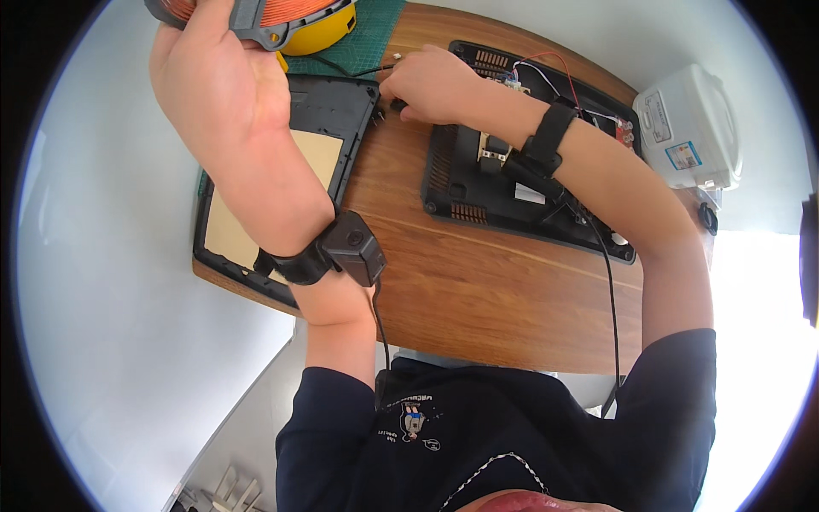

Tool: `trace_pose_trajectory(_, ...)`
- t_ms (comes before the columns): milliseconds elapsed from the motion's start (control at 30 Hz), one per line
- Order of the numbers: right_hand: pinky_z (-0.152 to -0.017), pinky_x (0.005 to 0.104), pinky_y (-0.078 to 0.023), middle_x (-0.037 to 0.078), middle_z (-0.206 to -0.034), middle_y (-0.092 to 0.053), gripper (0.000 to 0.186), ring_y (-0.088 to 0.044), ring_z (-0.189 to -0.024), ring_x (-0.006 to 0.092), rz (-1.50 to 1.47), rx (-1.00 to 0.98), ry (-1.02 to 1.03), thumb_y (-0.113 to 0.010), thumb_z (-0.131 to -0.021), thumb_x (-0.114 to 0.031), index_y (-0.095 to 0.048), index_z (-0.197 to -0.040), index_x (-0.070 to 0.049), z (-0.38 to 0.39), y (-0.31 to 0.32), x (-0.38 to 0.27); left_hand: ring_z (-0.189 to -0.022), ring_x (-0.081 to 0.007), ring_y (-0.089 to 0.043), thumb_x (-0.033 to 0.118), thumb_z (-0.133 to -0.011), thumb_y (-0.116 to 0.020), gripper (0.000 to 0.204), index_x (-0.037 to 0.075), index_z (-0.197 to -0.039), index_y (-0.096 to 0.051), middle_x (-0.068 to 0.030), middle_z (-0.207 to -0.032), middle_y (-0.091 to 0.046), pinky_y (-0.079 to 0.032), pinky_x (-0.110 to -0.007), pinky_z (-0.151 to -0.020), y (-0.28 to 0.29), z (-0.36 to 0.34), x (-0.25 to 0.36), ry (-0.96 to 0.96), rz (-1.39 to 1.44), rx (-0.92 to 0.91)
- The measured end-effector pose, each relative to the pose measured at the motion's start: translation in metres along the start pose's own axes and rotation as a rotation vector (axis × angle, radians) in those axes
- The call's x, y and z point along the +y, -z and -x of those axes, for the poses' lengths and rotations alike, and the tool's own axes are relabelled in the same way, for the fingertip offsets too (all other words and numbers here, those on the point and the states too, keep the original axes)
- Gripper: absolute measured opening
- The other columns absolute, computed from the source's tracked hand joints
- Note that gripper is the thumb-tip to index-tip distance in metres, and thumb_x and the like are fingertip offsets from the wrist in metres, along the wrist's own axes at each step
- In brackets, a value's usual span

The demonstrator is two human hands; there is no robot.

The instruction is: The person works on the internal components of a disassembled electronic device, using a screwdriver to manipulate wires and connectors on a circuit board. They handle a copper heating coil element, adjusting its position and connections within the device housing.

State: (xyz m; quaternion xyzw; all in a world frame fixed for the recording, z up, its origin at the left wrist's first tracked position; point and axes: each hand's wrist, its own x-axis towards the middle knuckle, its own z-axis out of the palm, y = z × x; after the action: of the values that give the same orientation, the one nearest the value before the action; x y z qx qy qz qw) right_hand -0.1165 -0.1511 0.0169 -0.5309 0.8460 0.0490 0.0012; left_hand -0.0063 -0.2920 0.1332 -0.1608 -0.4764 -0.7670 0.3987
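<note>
Looking at where you're at, I'd say you're somewhere in the middle of this teardown. The flat black plastic back cover with the tan sheet inside is already off and lies open-side-up on the round wooden table, just left of the black plastic chassis with the exposed circuit board and red and white wires, which also lies open.

Your right hand is curled down at the chassis's upper-left corner, fingertips pinched on something small and dark there; it could be a screw or a tool tip, too small for me to tell. Your left hand is raised up top, wrapped around the grey-framed orange spool-like thing, with a round yellow object just beside it on the green cutting mat.

So the shell's split, but the board, wiring and the tan part in the middle all look like they're sitting in place. A white lidded appliance sits off to the right.
</note>
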Motion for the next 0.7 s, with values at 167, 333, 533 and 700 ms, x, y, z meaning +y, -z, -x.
trace_pose_trajectory(167,-0.090,0.0427,-0.054,0.006,-0.100,-0.076,0.021,-0.072,-0.103,0.0271,0.063,0.006,-0.026,-0.075,-0.085,-0.019,-0.077,-0.105,-0.016,-0.011,-0.018,0.005,-0.106,-0.0219,-0.069,0.015,-0.105,-0.062,0.030,-0.005,-0.126,-0.063,-0.0133,-0.119,-0.071,-0.055,-0.035,-0.095,-0.030,-0.007,0.002,0.121,-0.036,0.274)
trace_pose_trajectory(333,-0.082,0.0441,-0.056,0.010,-0.094,-0.074,0.023,-0.071,-0.096,0.0299,-0.242,0.186,-0.091,-0.077,-0.086,-0.021,-0.075,-0.105,-0.009,0.017,0.013,0.007,-0.110,-0.0231,-0.068,0.014,-0.105,-0.061,0.031,-0.007,-0.128,-0.061,-0.0147,-0.122,-0.070,-0.054,-0.036,-0.098,-0.012,0.001,-0.003,0.053,0.124,-0.010)
trace_pose_trajectory(533,-0.083,0.0342,-0.055,0.009,-0.109,-0.072,0.028,-0.069,-0.095,0.0227,-0.579,0.520,-0.196,-0.082,-0.084,-0.020,-0.070,-0.102,-0.002,0.085,0.063,0.017,-0.109,-0.0215,-0.068,0.012,-0.105,-0.061,0.029,-0.007,-0.127,-0.062,-0.0139,-0.121,-0.070,-0.054,-0.035,-0.097,-0.044,0.000,-0.002,0.130,-0.002,0.262)
trace_pose_trajectory(700,-0.096,0.0343,-0.055,0.011,-0.116,-0.075,0.032,-0.070,-0.109,0.0214,-0.630,0.731,-0.096,-0.085,-0.079,-0.004,-0.069,-0.106,-0.001,0.150,0.090,0.012,-0.114,-0.0224,-0.067,0.009,-0.106,-0.059,0.029,-0.005,-0.131,-0.062,-0.0119,-0.124,-0.070,-0.053,-0.039,-0.102,-0.032,0.002,-0.014,0.129,0.051,0.076)
